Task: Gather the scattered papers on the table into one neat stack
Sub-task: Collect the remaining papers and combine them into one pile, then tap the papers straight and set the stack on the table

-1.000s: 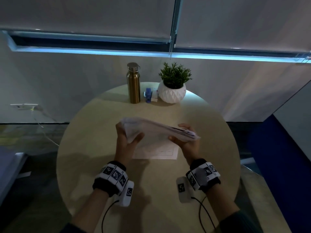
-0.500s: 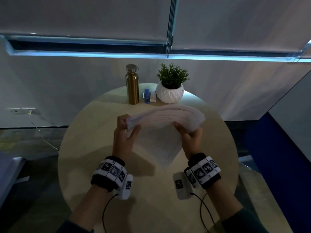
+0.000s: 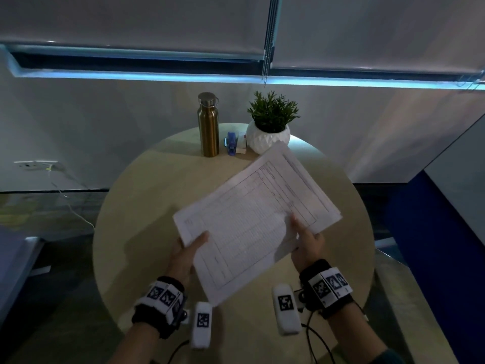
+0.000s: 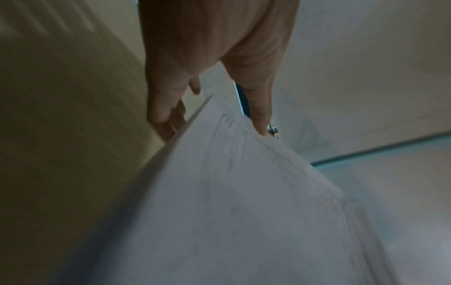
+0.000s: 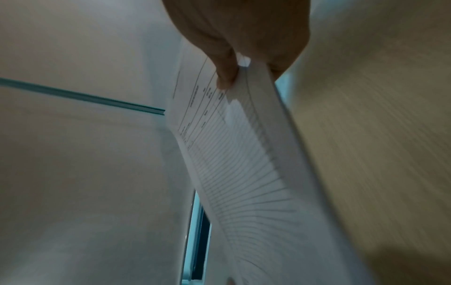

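Observation:
A stack of white printed papers (image 3: pixel 256 219) is held face up above the round beige table (image 3: pixel 147 195), turned diagonally. My left hand (image 3: pixel 191 248) pinches its near left edge, thumb on top and fingers beneath. My right hand (image 3: pixel 304 237) pinches the near right edge the same way. In the left wrist view the thumb and fingers of my left hand (image 4: pixel 209 108) clamp the sheets (image 4: pixel 244 202). The right wrist view shows my right hand (image 5: pixel 244 71) squeezing the paper stack (image 5: pixel 244 154), whose edges fan slightly. No loose sheet shows on the table.
At the table's far edge stand a gold metal bottle (image 3: pixel 208 127), a small blue stapler-like item (image 3: pixel 231 143) and a white pot with a green plant (image 3: pixel 270 127). A blue panel (image 3: pixel 435 245) lies to the right of the table.
The stack was bent and edge-on between my hands; now it is flat, face up and rotated diagonally. The single sheet seen on the table a second ago is no longer visible.

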### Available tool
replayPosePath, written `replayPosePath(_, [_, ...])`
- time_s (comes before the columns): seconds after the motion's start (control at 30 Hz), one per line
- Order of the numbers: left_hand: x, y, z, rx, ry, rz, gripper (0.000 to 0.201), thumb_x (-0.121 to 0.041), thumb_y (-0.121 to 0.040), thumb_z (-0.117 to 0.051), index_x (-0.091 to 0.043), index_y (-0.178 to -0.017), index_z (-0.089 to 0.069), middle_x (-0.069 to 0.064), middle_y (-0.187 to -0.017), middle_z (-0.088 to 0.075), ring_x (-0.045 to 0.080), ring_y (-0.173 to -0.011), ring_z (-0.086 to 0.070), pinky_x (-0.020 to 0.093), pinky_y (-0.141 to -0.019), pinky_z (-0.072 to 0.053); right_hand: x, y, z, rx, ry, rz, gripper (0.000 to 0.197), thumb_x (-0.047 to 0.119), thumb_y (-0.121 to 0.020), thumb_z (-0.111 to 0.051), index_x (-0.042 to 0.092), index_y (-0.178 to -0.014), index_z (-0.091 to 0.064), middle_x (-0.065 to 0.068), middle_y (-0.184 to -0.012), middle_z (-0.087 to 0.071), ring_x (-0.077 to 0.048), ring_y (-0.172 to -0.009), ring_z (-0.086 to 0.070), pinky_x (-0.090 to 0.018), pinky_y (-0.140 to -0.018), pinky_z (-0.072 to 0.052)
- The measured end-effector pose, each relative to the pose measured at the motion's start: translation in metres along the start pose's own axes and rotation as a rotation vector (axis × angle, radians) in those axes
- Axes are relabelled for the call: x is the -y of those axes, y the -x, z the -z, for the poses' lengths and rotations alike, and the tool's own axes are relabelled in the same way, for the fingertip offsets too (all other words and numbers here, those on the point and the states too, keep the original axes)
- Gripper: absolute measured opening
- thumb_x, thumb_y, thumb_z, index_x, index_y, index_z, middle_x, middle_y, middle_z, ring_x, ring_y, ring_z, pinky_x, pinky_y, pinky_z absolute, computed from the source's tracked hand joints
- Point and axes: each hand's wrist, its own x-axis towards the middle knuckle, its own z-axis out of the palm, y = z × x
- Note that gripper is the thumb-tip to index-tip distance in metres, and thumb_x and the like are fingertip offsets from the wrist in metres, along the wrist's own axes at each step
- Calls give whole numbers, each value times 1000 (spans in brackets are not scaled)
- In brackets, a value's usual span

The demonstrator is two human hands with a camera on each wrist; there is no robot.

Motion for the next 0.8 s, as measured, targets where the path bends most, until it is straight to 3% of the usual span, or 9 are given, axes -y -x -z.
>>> replayPosePath(0.2, [-12,12,14,-33,-91,-195,20,-17,-83,-65,-16,-103,-64,2,-97,-69,19,-87,-66,28,-62,-53,1,-21,21,242,255,-57,83,20,-46,-89,2,-121,-58,-18,-114,-67,-35,-101,-66,-36,-68,-59])
replayPosePath(0.27, [-27,13,25,-20,-125,-280,24,-15,-84,-62,-12,-109,-61,-1,-98,-67,9,-81,-67,24,-63,-53,13,-33,28,268,412,47,77,24,-41,-91,-3,-108,-64,-20,-101,-72,-36,-91,-69,-36,-67,-60])
replayPosePath(0.33, [-40,11,34,29,-146,-330,30,-20,-79,-69,-13,-107,-62,-3,-98,-69,3,-79,-69,28,-69,-53,28,-40,27,369,567,168,59,17,-48,-89,-3,-99,-68,-8,-85,-76,-27,-79,-73,-31,-64,-60])
replayPosePath(0.4, [-46,8,37,72,-191,-330,51,-38,-55,-85,-16,-97,-65,-8,-88,-74,4,-79,-69,28,-65,-56,34,-42,19,459,682,219,43,2,-56,-84,-2,-96,-68,3,-76,-76,-16,-73,-72,-26,-62,-59])
replayPosePath(0.47, [-44,4,32,69,-283,-304,63,-37,-40,-87,-16,-93,-62,-10,-84,-73,5,-79,-68,21,-63,-55,29,-42,8,469,695,209,33,-1,-56,-84,0,-86,-71,2,-74,-75,-18,-73,-73,-30,-63,-59])
replayPosePath(0.6, [-39,-2,20,37,-341,-252,47,-16,-65,-79,-13,-105,-56,4,-104,-62,20,-96,-58,38,-90,-48,19,-41,1,443,516,227,31,-17,-58,-76,4,-80,-69,0,-74,-75,-18,-74,-72,-30,-63,-60])
replayPosePath(0.67, [-42,-1,18,53,-260,-231,23,4,-69,-72,-7,-85,-61,-1,-79,-70,11,-77,-66,26,-71,-53,15,-42,7,456,530,233,37,-22,-59,-72,8,-81,-66,0,-74,-75,-11,-73,-71,-24,-64,-59])
replayPosePath(0.73, [-36,-4,18,37,-289,-278,28,13,-66,-71,-13,-71,-60,-15,-60,-67,-5,-57,-63,11,-50,-49,7,-40,14,443,601,216,39,-20,-62,-72,13,-81,-62,0,-77,-70,-5,-71,-68,-18,-62,-57])
replayPosePath(0.8, [-26,-8,19,36,-303,-309,29,9,-65,-76,-15,-73,-61,-22,-64,-67,-3,-64,-64,6,-50,-47,-4,-37,20,423,660,177,36,-16,-67,-72,17,-78,-62,0,-80,-65,1,-66,-67,-19,-62,-55])
